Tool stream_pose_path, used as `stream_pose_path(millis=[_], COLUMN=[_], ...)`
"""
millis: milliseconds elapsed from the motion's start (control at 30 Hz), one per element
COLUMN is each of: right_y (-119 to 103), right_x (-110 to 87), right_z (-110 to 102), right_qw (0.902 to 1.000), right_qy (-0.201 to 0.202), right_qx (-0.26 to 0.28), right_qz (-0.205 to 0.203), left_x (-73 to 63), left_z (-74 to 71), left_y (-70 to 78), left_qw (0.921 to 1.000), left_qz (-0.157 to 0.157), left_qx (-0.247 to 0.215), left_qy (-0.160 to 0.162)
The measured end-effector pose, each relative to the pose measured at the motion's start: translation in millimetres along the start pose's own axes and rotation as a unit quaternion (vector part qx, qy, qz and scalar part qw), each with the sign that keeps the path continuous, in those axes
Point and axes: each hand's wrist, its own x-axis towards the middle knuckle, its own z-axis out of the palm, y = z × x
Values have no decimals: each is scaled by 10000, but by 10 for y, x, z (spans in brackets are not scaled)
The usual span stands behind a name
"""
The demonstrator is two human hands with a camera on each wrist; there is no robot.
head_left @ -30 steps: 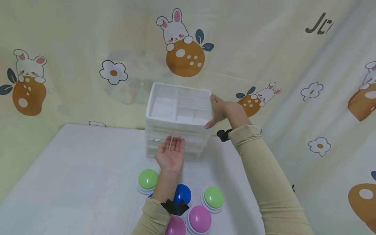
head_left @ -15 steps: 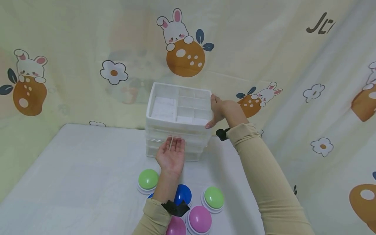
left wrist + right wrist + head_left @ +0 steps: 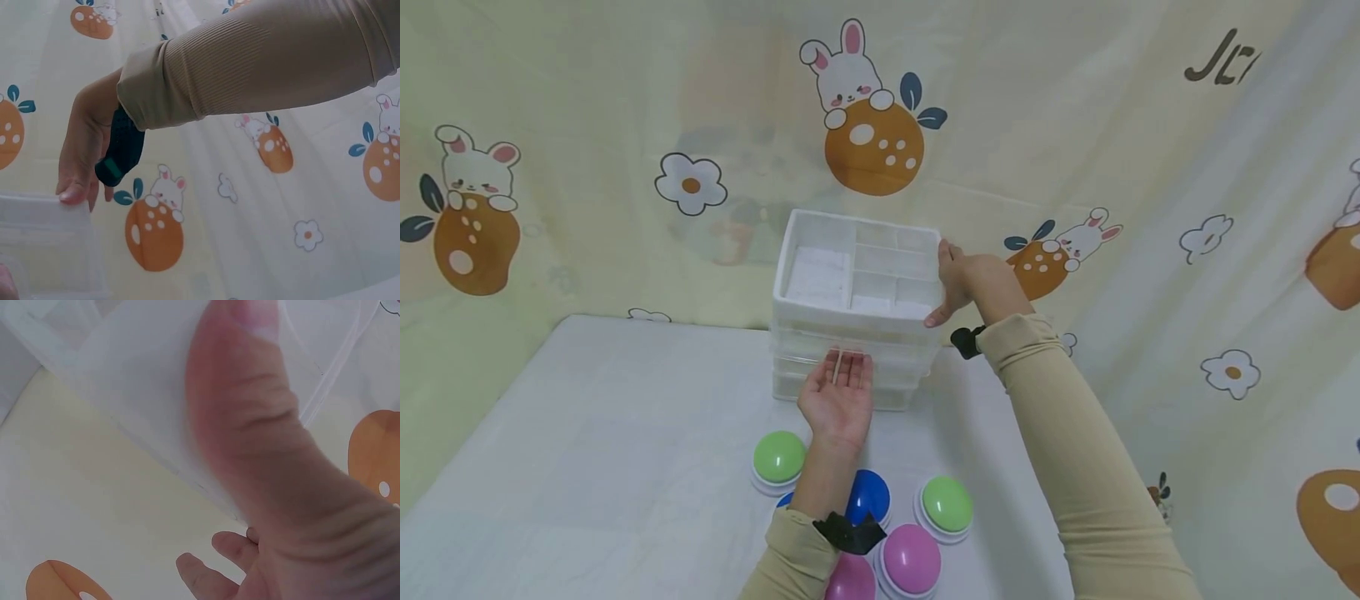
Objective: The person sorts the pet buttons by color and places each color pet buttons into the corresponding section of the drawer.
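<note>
Curtained nook, wider room type unclear.
Rabbit-print curtain (image 3: 1000, 125): behind right hand (image 3: 976, 285). White table (image 3: 625, 433): below left hand (image 3: 836, 408).

Left hand (image 3: 837, 404): palm facing up, fingers side by side and pointing forward; left forearm (image 3: 825, 479) reaching out from below. Right hand (image 3: 970, 283): thumb (image 3: 244, 406) extended and spread from the fingers; wrist bent, right arm (image 3: 1078, 458) stretched forward and inward

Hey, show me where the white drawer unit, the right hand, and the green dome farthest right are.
White drawer unit (image 3: 852, 313): head view, front edge of the top tray.
Right hand (image 3: 967, 281): head view, near the thumb's base.
Green dome (image 3: 947, 504): head view, middle of the cap.
</note>
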Motion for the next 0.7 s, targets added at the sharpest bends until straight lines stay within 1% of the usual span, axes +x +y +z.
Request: stream_pose_path(millis=[267,467,700], right_y=[-8,-22,-35], right_x=[-11,-13,-21], right_z=[2,-1,-5], right_qw=[10000,9999,10000], right_qy=[25,39,57], right_qx=[-61,-95,-2], right_qz=[15,-56,-14], left_x=[-41,-65,-91], left_z=[-6,-8,2], left_y=[-16,-21,-30], left_qw=[10000,10000,9998], left_qz=[-11,40,161], left_qx=[4,-26,15], left_qy=[-9,28,94])
